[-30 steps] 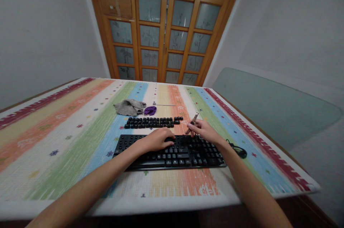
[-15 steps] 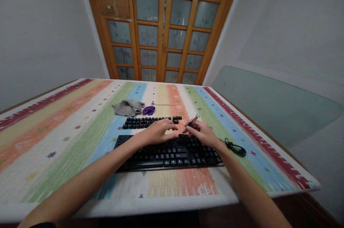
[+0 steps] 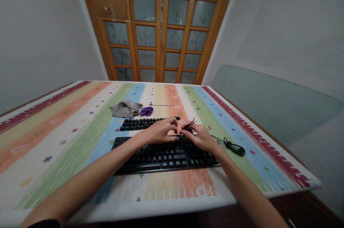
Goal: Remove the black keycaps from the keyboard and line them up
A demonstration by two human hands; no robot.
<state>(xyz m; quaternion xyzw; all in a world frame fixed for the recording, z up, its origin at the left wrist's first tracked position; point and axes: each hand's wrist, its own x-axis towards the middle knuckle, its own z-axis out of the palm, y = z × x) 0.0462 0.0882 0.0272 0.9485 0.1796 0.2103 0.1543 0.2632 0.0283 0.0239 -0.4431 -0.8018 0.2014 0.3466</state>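
Your right hand [image 3: 200, 136] pinches a slim tool [image 3: 191, 125] above the near-lying keyboard [image 3: 172, 157]; your left hand [image 3: 161, 131], half open, shows nothing held. Loose keycaps [image 3: 134, 125] lie beyond. You're apparently at keycap work; the next move calls for steady tool control.
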